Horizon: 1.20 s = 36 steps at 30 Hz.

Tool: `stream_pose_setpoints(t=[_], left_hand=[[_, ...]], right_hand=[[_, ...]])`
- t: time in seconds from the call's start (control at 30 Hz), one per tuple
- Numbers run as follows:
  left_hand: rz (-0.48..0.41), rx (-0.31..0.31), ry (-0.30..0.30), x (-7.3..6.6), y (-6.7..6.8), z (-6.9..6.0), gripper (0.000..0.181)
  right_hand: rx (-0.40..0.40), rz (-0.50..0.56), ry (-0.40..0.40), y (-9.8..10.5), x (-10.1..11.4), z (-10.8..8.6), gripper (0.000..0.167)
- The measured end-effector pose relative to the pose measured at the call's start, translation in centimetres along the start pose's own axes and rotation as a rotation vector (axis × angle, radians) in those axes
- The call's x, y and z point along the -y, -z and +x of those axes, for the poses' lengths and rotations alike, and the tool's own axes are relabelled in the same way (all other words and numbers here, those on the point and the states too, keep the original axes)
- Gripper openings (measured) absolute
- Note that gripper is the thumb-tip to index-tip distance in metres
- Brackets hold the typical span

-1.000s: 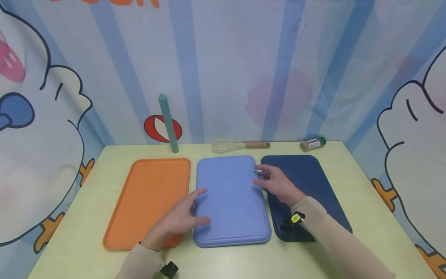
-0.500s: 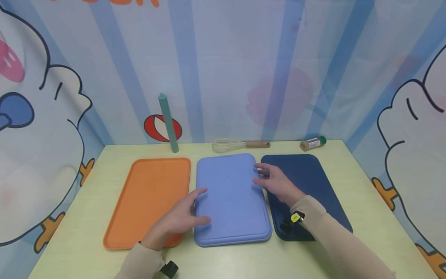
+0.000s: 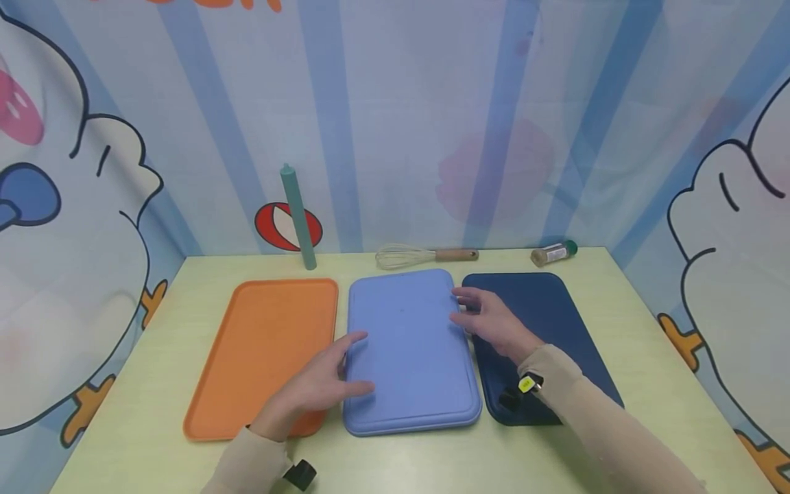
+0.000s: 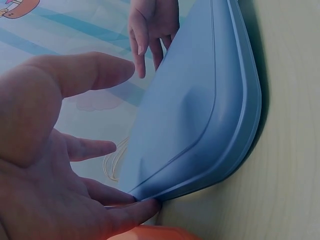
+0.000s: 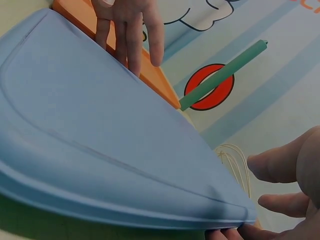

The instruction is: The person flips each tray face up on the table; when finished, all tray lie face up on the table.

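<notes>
An upturned light-blue tray [image 3: 407, 350] lies between my two hands. My left hand [image 3: 317, 381] is at its left side. In the left wrist view, the lower fingers [image 4: 132, 212] touch the rim, while the thumb [image 4: 102, 75] stands off the tray. At the far right side, my right hand [image 3: 494, 322] has its lower fingertips [image 5: 231, 233] at and partly under the rim. Its thumb [image 5: 275, 165] stays apart from the tray. Neither hand closes round the tray. The rim hides part of the right fingers.
An orange tray [image 3: 271, 357] lies left and a dark-blue tray [image 3: 531, 322] right. Along the back edge of the table [image 3: 654, 384] are a green candle [image 3: 298, 219], standing upright, a whisk [image 3: 426, 256] and a green-capped jar [image 3: 553, 254] on its side. A printed cloth [image 3: 395, 123] hangs behind.
The far edge of the light-blue tray has shifted slightly up in the head view, most at its right corner. My right hand has moved a little with it; the left has hardly moved.
</notes>
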State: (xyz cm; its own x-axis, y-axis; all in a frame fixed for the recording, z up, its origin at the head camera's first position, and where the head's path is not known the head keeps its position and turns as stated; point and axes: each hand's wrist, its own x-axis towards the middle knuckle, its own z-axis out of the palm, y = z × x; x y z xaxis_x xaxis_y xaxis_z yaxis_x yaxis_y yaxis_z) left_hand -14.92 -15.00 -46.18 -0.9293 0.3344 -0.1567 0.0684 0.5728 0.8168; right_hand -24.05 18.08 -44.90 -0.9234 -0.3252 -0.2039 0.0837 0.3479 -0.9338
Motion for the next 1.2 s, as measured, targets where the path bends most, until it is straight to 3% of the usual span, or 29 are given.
stream_pose_setpoints(t=[0.87, 1.2], left_hand=[[0.002, -0.013, -0.009, -0.1, -0.3, 0.2, 0.087], [-0.037, -0.002, 0.020, 0.0, -0.3, 0.3, 0.088]], right_hand=[[0.004, 0.057, 0.109, 1.7, 0.8, -0.5, 0.060], [0.018, 0.068, 0.119, 1.9, 1.4, -0.6, 0.058]])
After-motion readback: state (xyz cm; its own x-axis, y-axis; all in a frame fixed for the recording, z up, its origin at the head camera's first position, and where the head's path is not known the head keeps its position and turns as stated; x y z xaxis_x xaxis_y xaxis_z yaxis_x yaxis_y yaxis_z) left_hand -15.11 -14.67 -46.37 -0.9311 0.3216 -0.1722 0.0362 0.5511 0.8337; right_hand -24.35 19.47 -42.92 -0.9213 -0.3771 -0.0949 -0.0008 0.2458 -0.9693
